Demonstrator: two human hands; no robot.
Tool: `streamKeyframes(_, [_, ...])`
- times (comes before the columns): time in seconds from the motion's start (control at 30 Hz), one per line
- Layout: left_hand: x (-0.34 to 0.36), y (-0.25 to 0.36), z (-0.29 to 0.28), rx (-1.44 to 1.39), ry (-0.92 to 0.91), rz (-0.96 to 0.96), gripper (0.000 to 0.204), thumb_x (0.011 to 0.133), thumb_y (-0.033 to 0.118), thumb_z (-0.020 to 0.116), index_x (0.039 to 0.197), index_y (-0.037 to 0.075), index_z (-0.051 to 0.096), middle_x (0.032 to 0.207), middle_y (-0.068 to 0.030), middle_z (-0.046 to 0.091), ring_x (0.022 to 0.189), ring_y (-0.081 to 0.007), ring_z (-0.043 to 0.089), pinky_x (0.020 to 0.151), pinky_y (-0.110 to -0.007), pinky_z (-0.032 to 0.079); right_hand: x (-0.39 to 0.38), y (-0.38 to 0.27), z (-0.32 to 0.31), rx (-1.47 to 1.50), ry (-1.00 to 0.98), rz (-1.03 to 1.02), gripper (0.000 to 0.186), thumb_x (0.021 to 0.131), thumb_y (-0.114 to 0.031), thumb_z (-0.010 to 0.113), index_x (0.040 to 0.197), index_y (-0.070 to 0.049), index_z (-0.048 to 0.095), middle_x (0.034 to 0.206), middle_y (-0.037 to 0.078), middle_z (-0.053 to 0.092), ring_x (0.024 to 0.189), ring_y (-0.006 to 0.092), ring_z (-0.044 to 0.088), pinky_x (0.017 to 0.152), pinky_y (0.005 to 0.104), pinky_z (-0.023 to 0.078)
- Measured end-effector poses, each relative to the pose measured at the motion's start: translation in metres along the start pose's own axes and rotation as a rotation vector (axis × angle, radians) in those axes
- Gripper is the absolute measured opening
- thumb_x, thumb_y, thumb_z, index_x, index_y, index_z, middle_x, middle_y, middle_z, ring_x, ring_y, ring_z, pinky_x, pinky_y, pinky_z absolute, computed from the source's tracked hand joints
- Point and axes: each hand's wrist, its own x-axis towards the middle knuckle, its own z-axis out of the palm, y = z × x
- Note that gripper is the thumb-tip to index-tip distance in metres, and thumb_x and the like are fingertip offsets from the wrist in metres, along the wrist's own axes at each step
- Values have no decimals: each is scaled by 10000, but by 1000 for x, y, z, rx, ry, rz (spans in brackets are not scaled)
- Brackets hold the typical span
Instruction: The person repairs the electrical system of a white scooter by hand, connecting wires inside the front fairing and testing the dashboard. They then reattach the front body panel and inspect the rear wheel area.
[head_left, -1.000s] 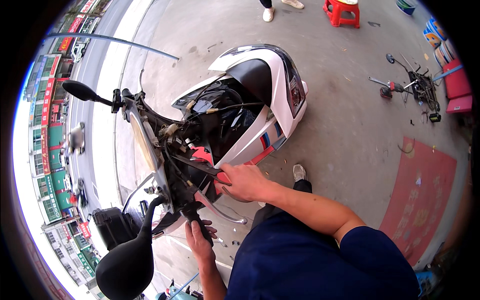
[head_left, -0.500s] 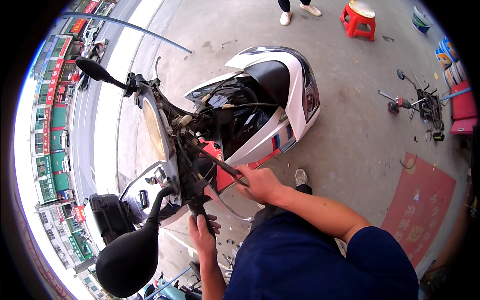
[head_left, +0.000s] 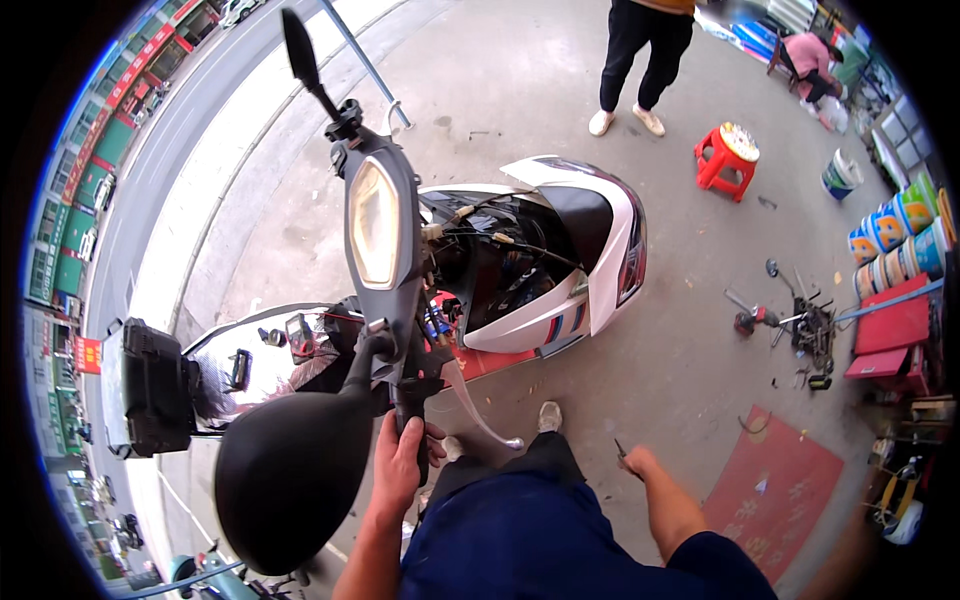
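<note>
A partly dismantled scooter stands before me, its white body panel (head_left: 618, 240) on the far side and the headlight unit (head_left: 376, 225) facing up on the handlebar. Wires (head_left: 455, 215) hang exposed behind the headlight. My left hand (head_left: 402, 458) is closed round the black handlebar grip (head_left: 412, 395), beside the curved brake lever (head_left: 475, 405). Out to the right, away from the scooter, my right hand (head_left: 643, 464) is closed on a slim dark tool (head_left: 619, 447); only its narrow end shows, so its kind is unclear. The large black mirror (head_left: 292, 480) hides part of the near left side.
A black top case (head_left: 150, 385) sits at the scooter's left end. Loose parts (head_left: 810, 335) and a red mat (head_left: 775, 490) lie on the ground at right. A red stool (head_left: 727, 165) stands farther back. Another person (head_left: 645, 55) stands beyond the scooter.
My right hand has left the handlebar wiring and swung out to the right with the tool. The handlebar has turned. My left hand keeps hold of the grip. The view has shifted.
</note>
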Motion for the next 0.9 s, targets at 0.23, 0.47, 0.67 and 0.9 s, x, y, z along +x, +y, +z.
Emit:
streamKeyframes(0.23, [37,-31,-76,-102,-246,-48,434,1009,378,412,1008,-13,600,847,-86,646,693,-125,604,642,-258,495,-24,-9,6,282,341,154,539,776,-399,640,1004,90,630,1003,298,635,973,402,624,848,448,489])
streamKeyframes(0.47, [48,-82,-217,39,-170,-156,212,946,193,548,1003,-7,591,807,-72,647,653,-113,591,592,-242,471,-117,-84,29,742,474,67,289,859,-230,581,988,24,628,830,112,640,688,214,619,553,314,495])
streamKeyframes(0.67, [105,-53,-280,160,-55,-45,174,919,162,558,918,-8,594,743,-57,622,594,-88,548,539,-221,434,-284,-304,-9,1781,-275,-767,472,945,-361,524,1253,-7,471,971,147,629,790,234,630,733,365,509])
streamKeyframes(0.9, [139,-41,-304,234,-81,-5,162,917,151,557,919,-5,597,742,-50,619,592,-85,544,542,-224,436,-318,-348,-15,1589,-132,-822,373,903,-253,600,1165,-18,475,739,47,526,566,137,520,527,313,434])
